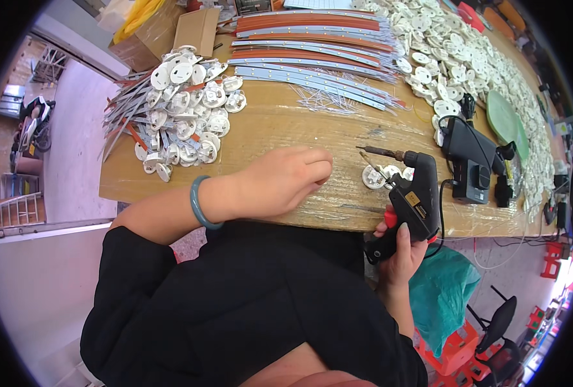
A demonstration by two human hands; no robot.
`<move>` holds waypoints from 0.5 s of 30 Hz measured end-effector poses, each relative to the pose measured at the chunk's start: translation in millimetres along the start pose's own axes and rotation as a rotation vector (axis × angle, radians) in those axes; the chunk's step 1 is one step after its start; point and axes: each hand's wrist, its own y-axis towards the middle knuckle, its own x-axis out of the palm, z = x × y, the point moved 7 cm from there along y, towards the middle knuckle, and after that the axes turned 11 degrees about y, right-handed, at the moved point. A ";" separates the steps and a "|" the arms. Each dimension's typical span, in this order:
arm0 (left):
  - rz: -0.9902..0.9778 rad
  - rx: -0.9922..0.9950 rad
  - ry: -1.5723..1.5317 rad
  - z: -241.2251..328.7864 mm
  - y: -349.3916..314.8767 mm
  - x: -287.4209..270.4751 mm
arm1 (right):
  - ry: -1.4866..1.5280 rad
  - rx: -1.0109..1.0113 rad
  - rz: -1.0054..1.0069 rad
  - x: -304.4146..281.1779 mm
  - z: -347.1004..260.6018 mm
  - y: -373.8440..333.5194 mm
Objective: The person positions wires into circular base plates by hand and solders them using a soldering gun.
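Note:
My right hand (403, 261) is wrapped round the handle of a black soldering gun (422, 193) with a red trigger. Its dark tip points left over the tabletop, with a thin feed tube beside it. Under the gun lie a few white round plastic caps (373, 176), partly covered by it. My left hand (283, 179), with a blue-green bangle on the wrist, hovers at the table's front edge. Its fingers are curled together, and anything inside them is hidden. The gun's tip is a short way to the right of those fingers.
On the wooden table (267, 122), LED strips (312, 48) lie at the back. Strips with white caps (186, 109) are heaped at left. A large pile of loose caps (441, 58) fills the right, beside a green plate (502, 117) and a black corded device (470, 148).

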 end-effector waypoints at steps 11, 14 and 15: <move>-0.155 0.298 -0.084 0.1 0.7 -3.3 | -0.039 -0.021 -0.001 2.5 -1.2 -1.5; -0.215 0.312 -0.117 -3.5 0.6 -3.5 | -0.026 -0.014 0.015 2.0 -1.5 -1.9; -0.216 0.312 -0.121 -5.4 1.7 -5.0 | -0.014 -0.009 0.032 0.9 -1.2 -1.6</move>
